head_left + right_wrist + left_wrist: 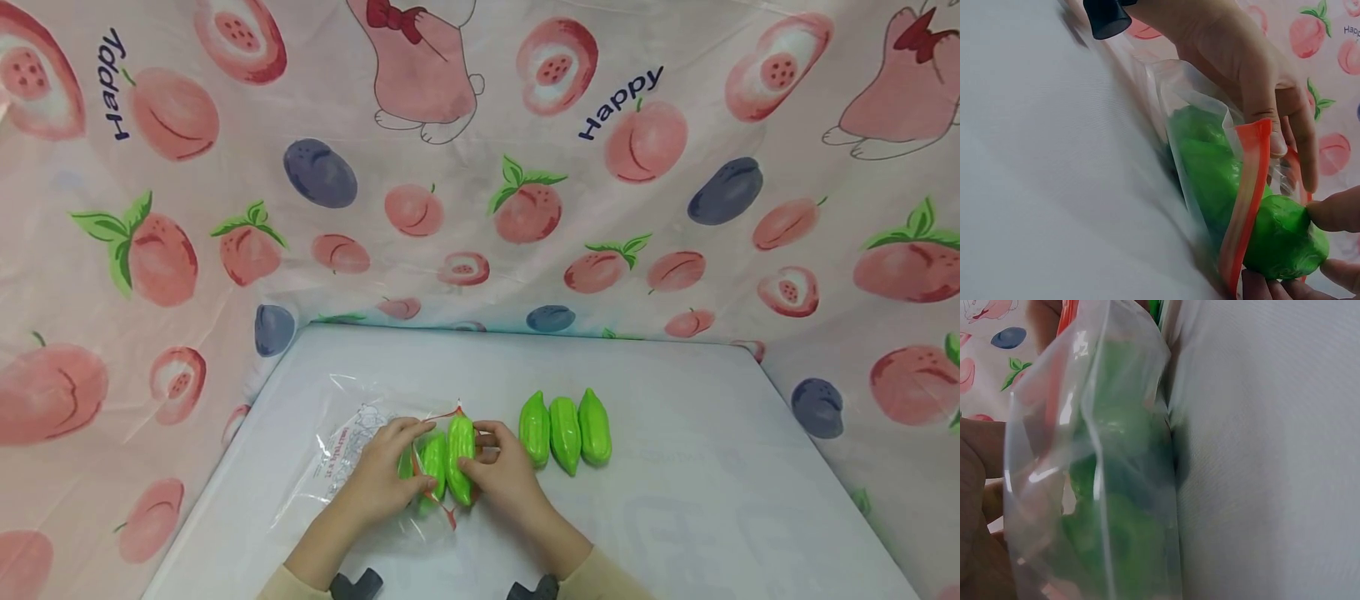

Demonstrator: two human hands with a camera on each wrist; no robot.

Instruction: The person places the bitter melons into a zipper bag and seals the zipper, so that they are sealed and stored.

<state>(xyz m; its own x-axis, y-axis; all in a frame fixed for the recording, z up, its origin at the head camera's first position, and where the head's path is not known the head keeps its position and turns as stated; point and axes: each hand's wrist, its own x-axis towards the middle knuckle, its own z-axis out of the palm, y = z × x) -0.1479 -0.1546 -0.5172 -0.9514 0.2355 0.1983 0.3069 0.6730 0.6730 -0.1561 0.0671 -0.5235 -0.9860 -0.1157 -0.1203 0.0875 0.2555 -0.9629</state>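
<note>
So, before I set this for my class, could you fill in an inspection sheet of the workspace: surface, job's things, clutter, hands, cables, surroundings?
Surface: white tabletop, looking smooth and flat.
Job's things: clear bag with a red-edged open mouth; one green ribbed piece at that mouth, at least one more inside; three loose green pieces side by side to the right.
Clutter: nothing seen.
Left hand: holds the bag near its mouth.
Right hand: grips the green ribbed piece at the mouth.
Cables: nothing seen.
Surroundings: pink fruit-print cloth behind and at both sides; a dark device at each wrist.
</note>
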